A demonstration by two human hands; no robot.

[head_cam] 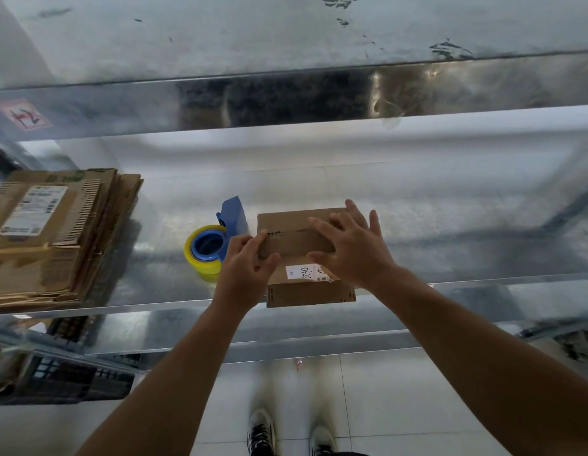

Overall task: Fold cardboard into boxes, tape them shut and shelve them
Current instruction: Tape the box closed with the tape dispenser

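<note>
Sitting left on the shelf (pixel 450 225) is a stack (pixel 56 235), with tape (pixel 207 250) just left of the box (pixel 296 241) at the near edge. The left hand (pixel 245 268) is pinching its flap; the right hand (pixel 352 248), fingers straight, is pressing flaps flat. Judging by this, the seam should be staying closed for taping.

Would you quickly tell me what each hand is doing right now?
Left hand: pinches the cardboard box at its left edge.
Right hand: open, fingers spread flat on the box.
</note>
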